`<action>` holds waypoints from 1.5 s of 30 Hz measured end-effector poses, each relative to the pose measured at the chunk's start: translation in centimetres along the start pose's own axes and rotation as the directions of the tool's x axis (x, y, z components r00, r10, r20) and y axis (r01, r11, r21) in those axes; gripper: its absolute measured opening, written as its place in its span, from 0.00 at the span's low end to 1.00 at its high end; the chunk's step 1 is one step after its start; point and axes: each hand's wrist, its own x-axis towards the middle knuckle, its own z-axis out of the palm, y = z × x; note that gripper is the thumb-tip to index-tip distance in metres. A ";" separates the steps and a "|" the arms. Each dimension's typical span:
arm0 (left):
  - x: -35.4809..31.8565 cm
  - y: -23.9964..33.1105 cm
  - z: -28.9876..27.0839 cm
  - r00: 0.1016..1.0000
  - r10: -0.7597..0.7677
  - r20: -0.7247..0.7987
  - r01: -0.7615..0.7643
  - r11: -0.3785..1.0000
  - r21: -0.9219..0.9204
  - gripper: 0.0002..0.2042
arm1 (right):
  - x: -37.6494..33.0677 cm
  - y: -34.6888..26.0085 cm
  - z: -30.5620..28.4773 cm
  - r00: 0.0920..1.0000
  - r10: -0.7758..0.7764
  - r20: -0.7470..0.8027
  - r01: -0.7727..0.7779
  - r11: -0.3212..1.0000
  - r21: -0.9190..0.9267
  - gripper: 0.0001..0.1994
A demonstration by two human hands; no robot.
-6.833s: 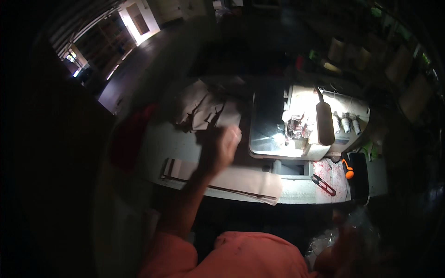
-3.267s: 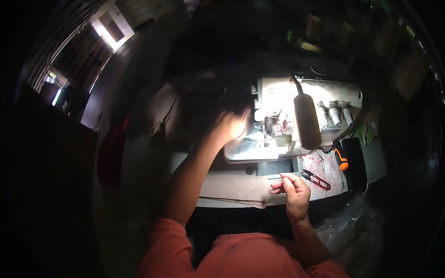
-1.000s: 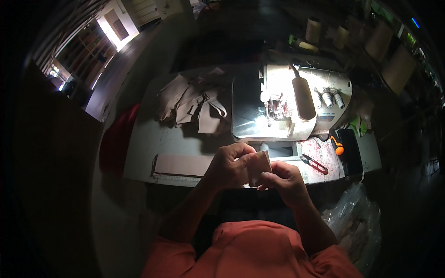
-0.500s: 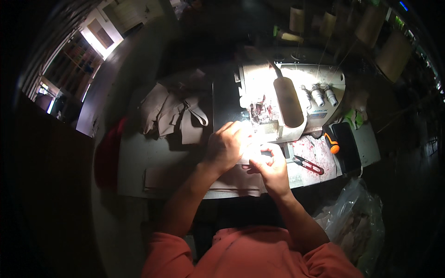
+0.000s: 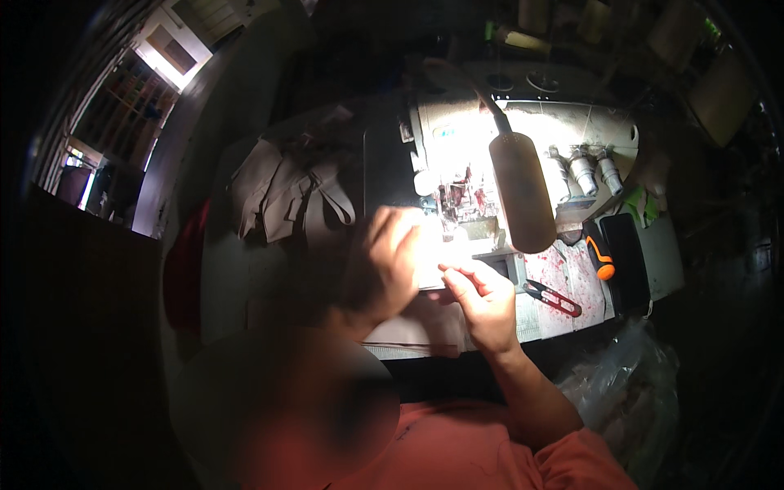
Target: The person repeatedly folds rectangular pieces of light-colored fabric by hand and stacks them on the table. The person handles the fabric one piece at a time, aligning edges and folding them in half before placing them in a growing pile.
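My right hand [image 5: 486, 306] pinches the near edge of a small pale fabric piece [image 5: 429, 276] between thumb and fingers, just in front of the sewing machine [image 5: 596, 122]. Curled over the same fabric's left side is my left hand [image 5: 390, 265], smeared by motion. Strong lamplight washes out its fingertips, so its grip cannot be made out. The machine's needle area [image 5: 465, 200] lies directly beyond both hands. A dark oblong lamp head [image 5: 523, 192] hangs over the machine and hides part of its front.
Pale fabric strips [image 5: 286, 196] lie heaped at the left. Flat fabric pieces [image 5: 420, 331] rest along the front edge. Red-handled thread snips [image 5: 555, 299], an orange-and-black tool [image 5: 603, 260] and a dark phone [image 5: 625, 265] sit at the right. A clear plastic bag [image 5: 625, 392] hangs below.
The view has shifted, so the machine and lamp appear farther right. My left hand has moved and blurred, while my right hand keeps its pinch. A blurred patch now covers my left forearm.
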 end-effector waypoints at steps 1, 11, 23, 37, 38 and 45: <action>-0.2 0.7 -0.1 0.997 0.048 -0.064 -0.046 0.999 0.022 0.05 | 0.0 0.0 0.1 1.000 -0.013 -0.002 0.013 1.000 0.001 0.09; 1.6 -4.1 0.0 0.903 -0.183 0.388 0.113 0.974 0.195 0.11 | -2.2 0.0 -1.4 0.999 0.039 0.007 -0.039 0.999 0.029 0.09; -1.4 -13.5 -3.6 0.887 -0.376 -0.267 0.435 0.875 0.212 0.15 | -10.5 -15.1 3.8 0.558 -0.587 0.586 0.589 0.778 0.218 0.17; -11.8 5.9 4.5 0.920 -0.353 0.169 0.314 0.923 0.221 0.04 | -10.6 -9.0 -2.5 0.936 -0.272 0.224 0.340 0.866 -0.366 0.12; -11.7 5.8 4.6 0.925 -0.355 0.134 0.347 0.934 0.083 0.04 | -10.1 -7.3 -2.9 0.960 -0.249 0.126 0.275 0.922 -0.272 0.12; -12.1 4.5 3.1 0.882 -0.467 -0.063 0.391 0.800 -0.455 0.03 | -3.9 0.8 -1.0 0.913 0.367 0.177 -0.299 0.898 -0.324 0.11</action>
